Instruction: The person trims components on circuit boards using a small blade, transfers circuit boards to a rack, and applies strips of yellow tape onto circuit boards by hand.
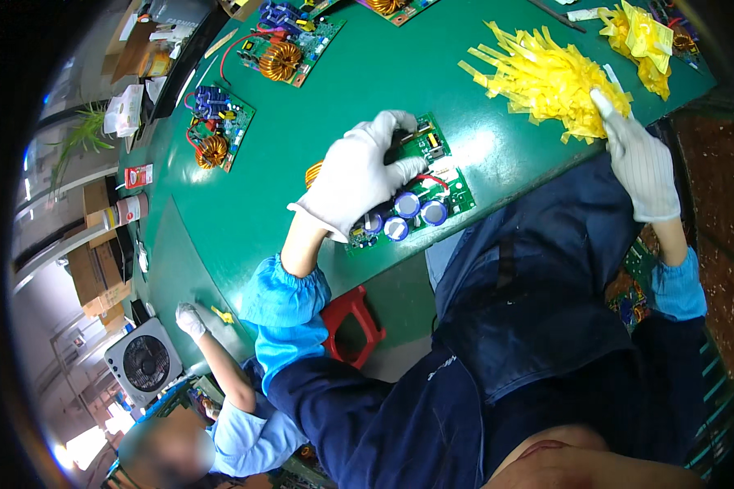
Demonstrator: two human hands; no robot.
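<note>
My left hand, in a white glove, is closed over a green circuit board on the table. Its thumb and fingers span the board's middle parts and hide much of them. Several blue round capacitors stand along the board's near side, with a red wire beside them. An orange copper coil peeks out left of the glove. My right hand, also white-gloved, reaches to the near right edge of a heap of yellow tape strips. Its forefinger is stretched out onto the strips; the other fingertips are partly hidden.
More circuit boards with copper coils lie at the far left, one board nearer. A second yellow bundle sits far right. A red stool stands below the table edge. A co-worker's gloved hand and a fan are at lower left.
</note>
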